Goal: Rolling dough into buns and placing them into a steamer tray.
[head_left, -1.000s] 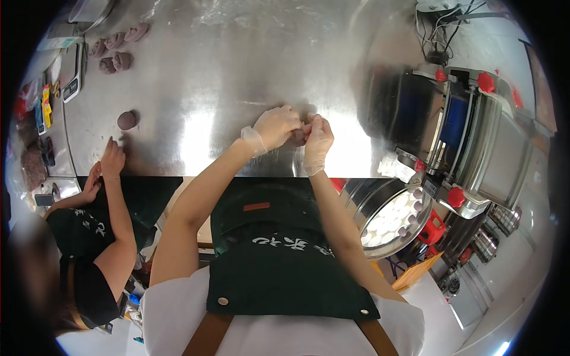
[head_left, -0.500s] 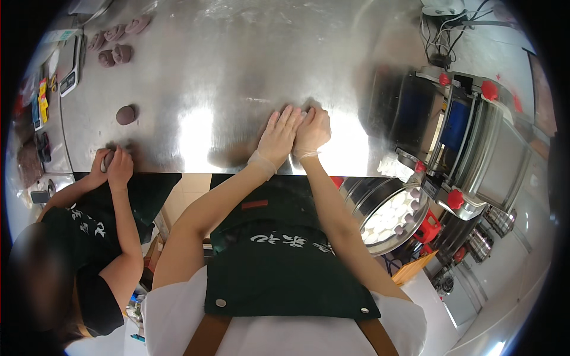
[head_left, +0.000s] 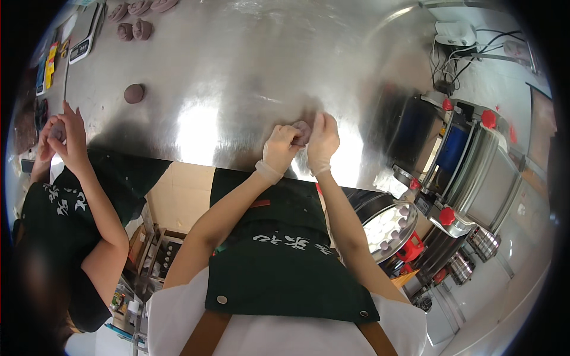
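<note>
Purplish dough point(head_left: 301, 132) sits pinched between two gloved hands just above the near edge of the steel table point(head_left: 237, 65). The left hand point(head_left: 280, 146) curls around the lump from the left, fingers bent and closed on it; the right hand point(head_left: 321, 141) presses in from the right, its fingers upright against the dough. Only a small part of the lump shows between the gloves, so its shape is hard to judge. Both forearms rise from the lower edge over a dark green apron point(head_left: 285, 261).

Further left on the table lies a single round dough ball point(head_left: 134, 93), well apart from the hands. At the far left corner a cluster of more balls point(head_left: 134, 29) sits near a scale point(head_left: 85, 37).

At the left edge a co-worker in a dark apron holds both hands point(head_left: 62, 135) together at the table's rim; they seem to cup a small purplish piece, though it is mostly hidden.

To the right of the person stands a metal machine point(head_left: 475, 172) with red knobs. Below it, beside the person's right arm, a round tray point(head_left: 389, 228) holds several pale and purplish pieces. A white device point(head_left: 454, 32) with cables sits at the far right of the table.
</note>
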Tool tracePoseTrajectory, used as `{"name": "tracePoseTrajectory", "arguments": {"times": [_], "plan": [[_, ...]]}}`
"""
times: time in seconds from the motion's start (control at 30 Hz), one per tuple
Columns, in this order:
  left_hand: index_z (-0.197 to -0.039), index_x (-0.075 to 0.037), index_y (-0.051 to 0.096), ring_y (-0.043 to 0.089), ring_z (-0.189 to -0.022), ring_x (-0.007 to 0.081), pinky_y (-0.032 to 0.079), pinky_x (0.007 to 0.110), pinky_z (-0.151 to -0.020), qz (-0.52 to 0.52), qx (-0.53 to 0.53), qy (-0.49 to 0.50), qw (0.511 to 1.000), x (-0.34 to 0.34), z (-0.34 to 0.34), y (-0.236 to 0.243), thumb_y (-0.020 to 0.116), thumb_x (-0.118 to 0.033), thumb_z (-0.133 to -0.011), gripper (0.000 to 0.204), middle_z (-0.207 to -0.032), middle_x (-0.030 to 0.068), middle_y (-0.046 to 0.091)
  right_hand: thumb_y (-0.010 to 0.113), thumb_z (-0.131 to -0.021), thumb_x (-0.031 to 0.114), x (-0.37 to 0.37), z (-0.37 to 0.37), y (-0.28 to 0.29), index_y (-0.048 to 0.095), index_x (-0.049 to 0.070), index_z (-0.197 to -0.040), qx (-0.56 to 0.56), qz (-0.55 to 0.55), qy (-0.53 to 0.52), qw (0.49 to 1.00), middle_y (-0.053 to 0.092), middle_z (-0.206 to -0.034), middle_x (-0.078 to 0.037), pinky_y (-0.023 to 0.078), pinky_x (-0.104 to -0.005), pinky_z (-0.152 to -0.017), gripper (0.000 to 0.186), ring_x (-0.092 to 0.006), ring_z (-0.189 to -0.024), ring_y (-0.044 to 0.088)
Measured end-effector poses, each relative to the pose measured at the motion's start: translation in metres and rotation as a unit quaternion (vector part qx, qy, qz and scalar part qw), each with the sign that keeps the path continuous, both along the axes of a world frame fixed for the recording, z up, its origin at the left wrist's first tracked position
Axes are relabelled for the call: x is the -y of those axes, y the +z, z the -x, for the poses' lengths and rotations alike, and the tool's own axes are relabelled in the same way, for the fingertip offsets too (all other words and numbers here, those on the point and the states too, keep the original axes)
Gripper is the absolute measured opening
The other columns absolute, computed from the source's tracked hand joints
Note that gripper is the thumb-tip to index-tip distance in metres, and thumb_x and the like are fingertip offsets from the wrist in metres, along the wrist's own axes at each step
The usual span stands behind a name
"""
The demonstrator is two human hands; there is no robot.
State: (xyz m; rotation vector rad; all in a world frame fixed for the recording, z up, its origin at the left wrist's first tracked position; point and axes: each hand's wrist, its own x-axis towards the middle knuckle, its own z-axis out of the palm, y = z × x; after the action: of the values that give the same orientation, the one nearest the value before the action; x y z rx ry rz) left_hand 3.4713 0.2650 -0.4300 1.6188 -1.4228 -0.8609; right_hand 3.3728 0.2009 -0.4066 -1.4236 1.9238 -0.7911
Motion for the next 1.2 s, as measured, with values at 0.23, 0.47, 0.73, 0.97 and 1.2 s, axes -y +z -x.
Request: {"name": "tracePoseTrajectory", "arguments": {"times": [0.23, 0.47, 0.73, 0.97, 1.2], "plan": [[-0.107, -0.011, 0.057, 0.059, -0.095, 0.0263, 0.052, 0.038, -0.07, 0.027, 0.031, 0.118, 0.992, 0.0, -0.008, 0.009, 0.078, -0.006, -0.066, 0.046, -0.105, 0.0059, 0.059, 0.068, -0.088, 0.035, 0.044, -0.025, -0.023, 0.064, 0.012, -0.07, -0.262, 0.157, 0.241, 0.921, 0.062, -0.064, -0.007, 0.047, -0.0408, -0.047, 0.03, -0.0279, -0.05, 0.059], [-0.099, -0.011, 0.06, 0.059, -0.096, 0.0252, 0.052, 0.039, -0.075, 0.019, 0.072, 0.001, 0.997, 0.017, -0.015, 0.001, 0.081, -0.013, -0.065, 0.04, -0.103, 0.0051, 0.056, 0.063, -0.093, 0.035, 0.038, -0.017, -0.01, 0.061, 0.011, -0.067, -0.253, 0.128, 0.264, 0.922, 0.057, -0.056, -0.008, 0.044, -0.0399, -0.044, 0.035, -0.0281, -0.048, 0.056], [-0.1, -0.01, 0.066, 0.06, -0.1, 0.0271, 0.054, 0.036, -0.079, -0.082, 0.026, -0.013, 0.996, 0.026, -0.021, 0.01, 0.081, -0.017, -0.068, 0.036, -0.107, 0.005, 0.058, 0.06, -0.095, 0.032, 0.053, -0.011, -0.021, 0.061, 0.009, -0.064, -0.226, 0.123, 0.226, 0.939, 0.06, -0.057, -0.01, 0.047, -0.0415, -0.049, 0.038, -0.0294, -0.049, 0.058], [-0.106, -0.009, 0.065, 0.061, -0.097, 0.0261, 0.054, 0.037, -0.078, 0.008, 0.033, -0.144, 0.989, 0.036, -0.017, 0.003, 0.079, -0.014, -0.072, 0.037, -0.107, 0.0057, 0.059, 0.061, -0.094, 0.028, 0.035, 0.008, -0.014, 0.061, 0.007, -0.064, -0.187, 0.107, 0.171, 0.961, 0.06, -0.057, -0.01, 0.046, -0.042, -0.048, 0.038, -0.0288, -0.05, 0.059], [-0.107, -0.01, 0.066, 0.065, -0.085, 0.0258, 0.054, 0.036, -0.071, -0.068, -0.088, 0.012, 0.994, 0.028, 0.002, 0.003, 0.076, -0.01, -0.076, 0.033, -0.103, 0.0056, 0.061, 0.057, -0.096, 0.03, 0.045, 0.022, -0.022, 0.063, 0.008, -0.066, -0.228, 0.135, 0.14, 0.954, 0.059, -0.058, -0.01, 0.046, -0.0418, -0.047, 0.038, -0.0304, -0.05, 0.058]]}}
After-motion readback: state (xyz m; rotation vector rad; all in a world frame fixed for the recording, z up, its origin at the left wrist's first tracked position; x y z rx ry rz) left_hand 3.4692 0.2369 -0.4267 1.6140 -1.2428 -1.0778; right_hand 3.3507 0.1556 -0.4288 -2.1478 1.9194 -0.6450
